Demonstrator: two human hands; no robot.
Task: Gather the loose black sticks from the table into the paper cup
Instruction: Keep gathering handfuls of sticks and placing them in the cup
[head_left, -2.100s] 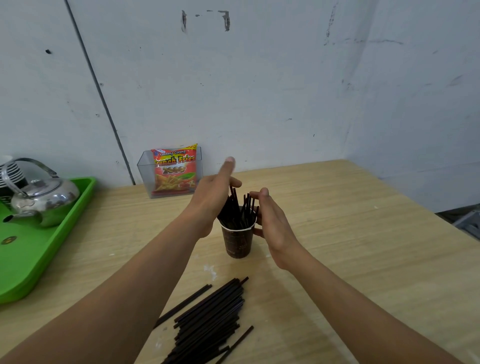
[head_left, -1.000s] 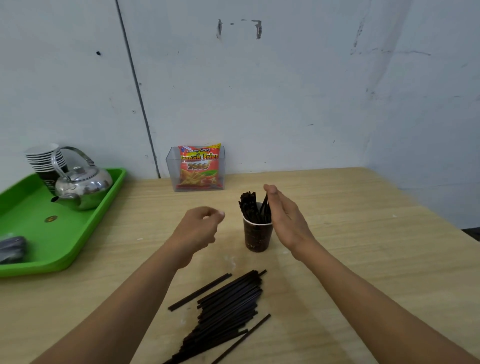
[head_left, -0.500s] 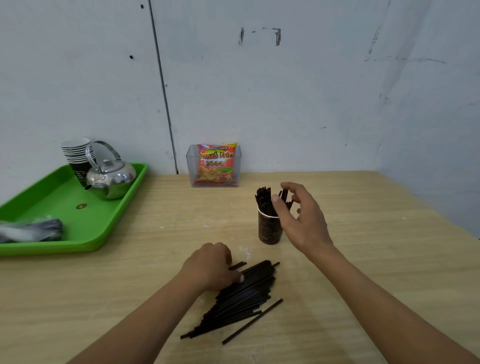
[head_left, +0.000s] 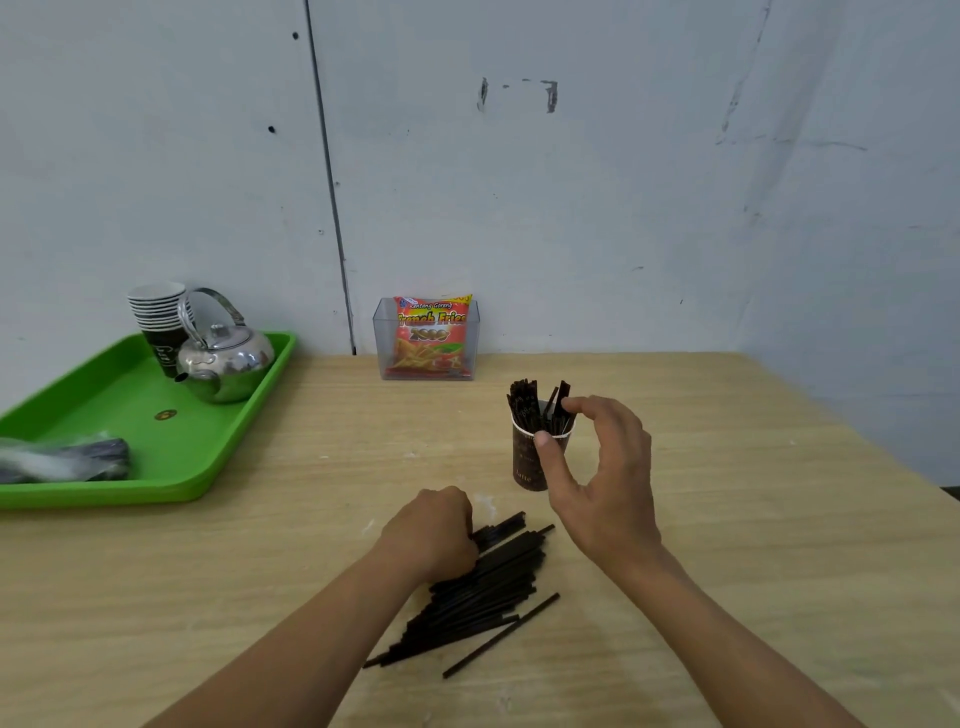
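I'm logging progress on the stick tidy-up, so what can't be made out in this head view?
Head view:
1. left hand: fingers hidden under its own back, so whether it has a grip on the loose sticks is unclear.
2. paper cup: right side hidden by the right hand; sticks inside too packed to count.
3. wrapped bundle on the green tray: blurred, cut off by the left edge.

Left hand (head_left: 431, 535) is curled down over the top end of the loose black sticks (head_left: 483, 592) piled on the worktop (head_left: 727, 519). Right hand (head_left: 608, 483) is hooked round the paper cup (head_left: 525, 462), thumb on the near rim, forefinger against the upright sticks (head_left: 522, 400) inside it. Green tray (head_left: 104, 405) with a kettle (head_left: 226, 364) sits off to the left.
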